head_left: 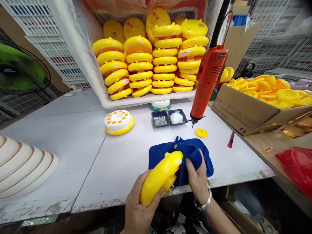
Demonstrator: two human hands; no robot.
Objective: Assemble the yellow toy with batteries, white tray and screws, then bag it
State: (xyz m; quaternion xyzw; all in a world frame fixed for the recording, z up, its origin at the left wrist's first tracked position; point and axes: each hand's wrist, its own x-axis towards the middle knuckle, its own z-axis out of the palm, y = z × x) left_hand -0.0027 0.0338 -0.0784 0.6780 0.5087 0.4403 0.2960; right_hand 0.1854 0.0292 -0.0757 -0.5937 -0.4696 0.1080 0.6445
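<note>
My left hand (137,208) grips a round yellow plastic housing (161,175) from below, tilted on edge over the table's front edge. My right hand (196,177) pinches a fold of a blue cloth (192,152) and presses it against the housing's right side. The rest of the cloth lies flat on the white table (80,143). An orange electric screwdriver (207,79) hangs on a black cord above the table, tip down, just beyond the cloth.
Stacked yellow housings (151,65) fill a white bin at the back. A white-and-yellow assembled disc (119,122), a two-part black tray of screws (168,117), a small yellow cap (201,132) and a red tool (231,139) lie on the table. Cardboard box of yellow parts (243,110) right; white discs (21,169) left.
</note>
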